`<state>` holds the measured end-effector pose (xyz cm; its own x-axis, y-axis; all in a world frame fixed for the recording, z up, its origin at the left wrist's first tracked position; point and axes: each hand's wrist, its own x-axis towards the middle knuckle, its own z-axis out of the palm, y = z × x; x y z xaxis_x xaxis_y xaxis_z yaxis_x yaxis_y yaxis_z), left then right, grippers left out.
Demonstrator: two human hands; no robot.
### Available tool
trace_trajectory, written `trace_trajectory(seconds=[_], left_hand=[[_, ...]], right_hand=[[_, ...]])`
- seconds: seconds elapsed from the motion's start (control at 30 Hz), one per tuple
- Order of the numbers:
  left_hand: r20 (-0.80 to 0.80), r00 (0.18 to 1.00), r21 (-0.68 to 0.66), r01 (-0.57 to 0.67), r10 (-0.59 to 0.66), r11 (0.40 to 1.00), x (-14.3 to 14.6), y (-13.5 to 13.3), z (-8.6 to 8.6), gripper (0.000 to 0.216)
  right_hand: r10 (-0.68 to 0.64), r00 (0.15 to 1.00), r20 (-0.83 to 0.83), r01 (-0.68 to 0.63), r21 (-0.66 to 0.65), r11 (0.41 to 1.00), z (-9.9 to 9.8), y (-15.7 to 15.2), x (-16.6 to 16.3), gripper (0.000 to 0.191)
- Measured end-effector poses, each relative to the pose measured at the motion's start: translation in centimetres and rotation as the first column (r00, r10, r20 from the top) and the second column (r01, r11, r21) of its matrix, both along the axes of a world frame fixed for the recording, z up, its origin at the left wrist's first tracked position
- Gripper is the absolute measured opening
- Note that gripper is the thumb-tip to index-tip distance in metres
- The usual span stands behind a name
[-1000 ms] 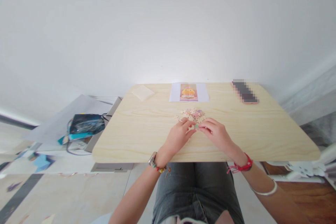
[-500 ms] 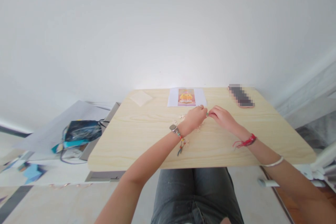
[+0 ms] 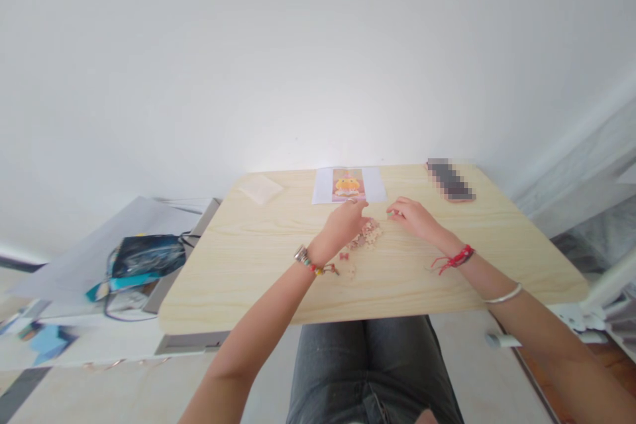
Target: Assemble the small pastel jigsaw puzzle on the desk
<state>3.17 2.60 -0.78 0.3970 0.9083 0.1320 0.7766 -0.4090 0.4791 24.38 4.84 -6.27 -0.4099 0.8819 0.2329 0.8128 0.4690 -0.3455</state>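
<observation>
Two hands: both at the pile (image 3: 368,234) of puzzle pieces, near the middle of table (image 3: 248,258).
Left hand (image 3: 342,225): just left of pile, fingers curled, tips reaching beyond it to the near edge of sheet (image 3: 348,184); whether anything is pinched, impossible to tell.
Right hand (image 3: 413,217): just right of pile and slightly beyond it, thumb and forefinger drawn together, perhaps on one tiny piece; too small to confirm.
Pile: between the two hands, close against left thumb.
Loose pieces (image 3: 352,270): just nearer than pile, by left wrist.
Sheet: beyond pile, printed picture face up.
Phone (image 3: 450,180): beyond and right of pile, well apart.
Wrapper (image 3: 259,189): beyond and left of pile, well apart.
Handling, as a judgement: light fingertip pinch, one piece at a time; piece kept flat, printed side up; wrists lifted clear of pile and loose pieces to avoid sweeping them; sheet left uncovered by left fingertips.
</observation>
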Motion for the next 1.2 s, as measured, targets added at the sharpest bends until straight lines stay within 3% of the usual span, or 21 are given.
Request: trace_trajectory(seconds=[0.13, 0.37, 0.57, 0.9, 1.2], left_hand=[[-0.102, 0.993, -0.002, 0.054, -0.054, 0.999, -2.8, -2.0, -0.4, 0.023], [-0.107, 0.994, -0.025, -0.017, 0.015, 1.0, -5.0, -3.3, -1.8, 0.023], [-0.138, 0.99, -0.025, 0.01, -0.013, 1.0, -3.0, -2.6, -1.8, 0.021], [-0.168, 0.983, 0.099, 0.091, -0.073, 0.991, 1.4, -1.1, -2.6, 0.017], [-0.185, 0.973, 0.096, 0.159, -0.139, 0.983, 3.3, 0.0, -2.7, 0.021]], right_hand=[[0.145, 0.989, 0.026, -0.144, -0.03, 0.989, 0.0, 0.0, -1.4, 0.021], [0.197, 0.979, 0.056, -0.193, -0.076, 0.978, -0.5, 0.3, -2.0, 0.019], [0.16, 0.983, 0.089, -0.157, -0.036, 0.987, 0.0, -0.9, -1.9, 0.017], [0.123, 0.984, 0.13, -0.133, 0.07, 0.989, 2.8, -3.9, -2.2, 0.015], [0.079, 0.993, 0.092, -0.088, 0.097, 0.991, 1.7, -3.3, 0.1, 0.015]])
